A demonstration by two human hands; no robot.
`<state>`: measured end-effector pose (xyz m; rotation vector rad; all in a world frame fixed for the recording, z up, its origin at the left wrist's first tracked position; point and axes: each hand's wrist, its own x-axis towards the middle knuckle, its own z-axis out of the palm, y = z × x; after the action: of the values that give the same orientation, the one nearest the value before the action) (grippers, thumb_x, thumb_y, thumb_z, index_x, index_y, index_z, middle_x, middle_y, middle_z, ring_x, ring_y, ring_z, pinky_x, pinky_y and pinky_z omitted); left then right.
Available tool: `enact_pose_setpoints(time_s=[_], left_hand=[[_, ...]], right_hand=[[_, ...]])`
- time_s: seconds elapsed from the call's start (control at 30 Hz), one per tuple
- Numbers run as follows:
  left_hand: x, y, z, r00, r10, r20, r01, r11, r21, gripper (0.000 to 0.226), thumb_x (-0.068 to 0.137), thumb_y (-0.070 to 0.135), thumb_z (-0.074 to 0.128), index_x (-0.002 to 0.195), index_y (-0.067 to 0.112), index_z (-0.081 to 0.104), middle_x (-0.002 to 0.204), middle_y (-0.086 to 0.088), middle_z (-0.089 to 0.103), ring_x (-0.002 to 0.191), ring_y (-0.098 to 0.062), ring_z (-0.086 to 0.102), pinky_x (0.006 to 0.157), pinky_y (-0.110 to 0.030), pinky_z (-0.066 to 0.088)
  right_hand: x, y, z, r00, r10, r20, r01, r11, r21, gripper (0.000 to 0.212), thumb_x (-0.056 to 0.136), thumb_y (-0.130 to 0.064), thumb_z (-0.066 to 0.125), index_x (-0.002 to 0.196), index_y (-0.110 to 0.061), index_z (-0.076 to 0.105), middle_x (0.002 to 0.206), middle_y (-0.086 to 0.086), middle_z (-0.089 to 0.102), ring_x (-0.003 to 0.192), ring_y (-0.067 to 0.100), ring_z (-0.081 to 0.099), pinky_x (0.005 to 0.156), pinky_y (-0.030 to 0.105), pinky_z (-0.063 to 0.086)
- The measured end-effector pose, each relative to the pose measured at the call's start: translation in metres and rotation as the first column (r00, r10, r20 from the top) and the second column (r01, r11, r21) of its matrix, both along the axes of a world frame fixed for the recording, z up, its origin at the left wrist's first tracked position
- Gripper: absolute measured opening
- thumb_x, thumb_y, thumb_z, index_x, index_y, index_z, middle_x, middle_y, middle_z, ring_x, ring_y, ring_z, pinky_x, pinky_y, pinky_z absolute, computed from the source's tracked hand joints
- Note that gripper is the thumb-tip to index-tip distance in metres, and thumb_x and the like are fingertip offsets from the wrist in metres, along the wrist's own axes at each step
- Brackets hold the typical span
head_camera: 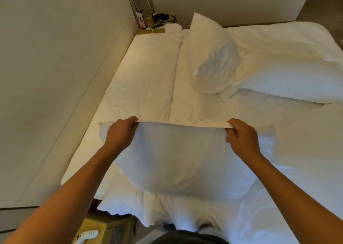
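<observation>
Pinching the open hem of the pillowcase point(178, 151), your left hand point(121, 132) grips its 9 o'clock end and your right hand point(241, 135) its 3 o'clock end, cloth taut between them. It lies on the bed point(185, 104) at 6 o'clock, just before you. Keep both pinches level and shake downward so the filling settles evenly. The case bulges, judged full of its pillow, which is hidden. A second pillow point(213, 58) leans at 12 o'clock.
</observation>
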<state>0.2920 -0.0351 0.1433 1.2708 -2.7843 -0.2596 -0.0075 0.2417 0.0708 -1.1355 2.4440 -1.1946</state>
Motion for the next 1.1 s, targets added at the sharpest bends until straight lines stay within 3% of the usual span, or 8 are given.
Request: enact_pose_setpoints(time_s=[0.1,0.17,0.37,0.63,0.83,1.0,1.1], left_hand=[[0.005,-0.004,0.014,0.999,0.052,-0.015,-0.053,0.998,-0.037,0.026,0.107,0.024,0.044,0.105,0.02,0.069,0.085,-0.003,0.074,0.074,-0.025,0.064,0.056,-0.025,0.037],[0.01,-0.009,0.027,0.997,0.075,-0.036,-0.077,0.994,-0.072,0.025,0.106,0.023,0.045,0.105,0.022,0.069,0.085,-0.002,0.073,0.071,-0.021,0.058,0.054,-0.023,0.028],[0.034,-0.037,0.077,0.981,0.12,-0.151,-0.14,0.981,-0.133,0.023,0.104,0.027,0.045,0.103,0.025,0.069,0.085,-0.002,0.072,0.077,-0.03,0.063,0.06,-0.03,0.038],[0.126,-0.067,0.113,0.939,0.202,-0.28,-0.253,0.954,-0.161,0.026,0.103,0.025,0.044,0.086,0.033,0.062,0.068,0.009,0.061,0.067,-0.023,0.058,0.052,-0.023,0.028],[0.206,-0.076,0.098,0.907,0.281,-0.315,-0.333,0.934,-0.127,0.026,0.105,0.03,0.044,0.081,0.037,0.053,0.066,0.008,0.058,0.066,-0.023,0.057,0.054,-0.025,0.032],[0.262,-0.084,0.052,0.892,0.349,-0.287,-0.372,0.928,-0.028,0.025,0.106,0.031,0.044,0.098,0.027,0.068,0.083,0.003,0.069,0.076,-0.023,0.062,0.062,-0.028,0.042],[0.286,-0.083,0.013,0.901,0.382,-0.206,-0.375,0.924,0.074,0.028,0.107,0.03,0.045,0.1,0.019,0.07,0.089,-0.003,0.072,0.083,-0.028,0.065,0.07,-0.04,0.055]], right_hand=[[-0.002,-0.015,0.017,0.999,0.023,-0.036,-0.023,1.0,-0.011,0.032,0.104,-0.019,0.054,0.072,-0.025,0.055,0.067,-0.007,0.061,0.062,0.009,0.059,0.056,0.03,0.047],[-0.003,-0.026,0.031,0.998,0.03,-0.053,-0.032,0.999,-0.034,0.028,0.104,-0.019,0.055,0.077,-0.022,0.059,0.07,-0.005,0.063,0.065,0.016,0.063,0.058,0.034,0.05],[0.012,-0.077,0.096,0.998,0.011,-0.068,-0.021,0.989,-0.148,0.02,0.103,-0.02,0.054,0.091,-0.017,0.07,0.081,0.0,0.07,0.076,0.023,0.067,0.07,0.042,0.057],[0.069,-0.153,0.151,0.99,0.106,-0.092,-0.124,0.967,-0.222,0.021,0.105,-0.021,0.055,0.103,-0.016,0.075,0.088,0.003,0.073,0.084,0.024,0.068,0.079,0.042,0.058],[0.131,-0.197,0.146,0.973,0.201,-0.118,-0.22,0.957,-0.188,0.023,0.106,-0.022,0.056,0.1,-0.014,0.076,0.091,0.004,0.074,0.083,0.022,0.065,0.071,0.022,0.049],[0.177,-0.223,0.112,0.964,0.247,-0.1,-0.255,0.964,-0.079,0.024,0.105,-0.024,0.055,0.096,-0.018,0.076,0.087,0.001,0.073,0.08,0.021,0.065,0.075,0.033,0.053],[0.2,-0.231,0.072,0.959,0.278,-0.06,-0.273,0.959,0.078,0.026,0.104,-0.025,0.055,0.087,-0.018,0.074,0.083,0.004,0.072,0.08,0.026,0.066,0.075,0.039,0.055]])
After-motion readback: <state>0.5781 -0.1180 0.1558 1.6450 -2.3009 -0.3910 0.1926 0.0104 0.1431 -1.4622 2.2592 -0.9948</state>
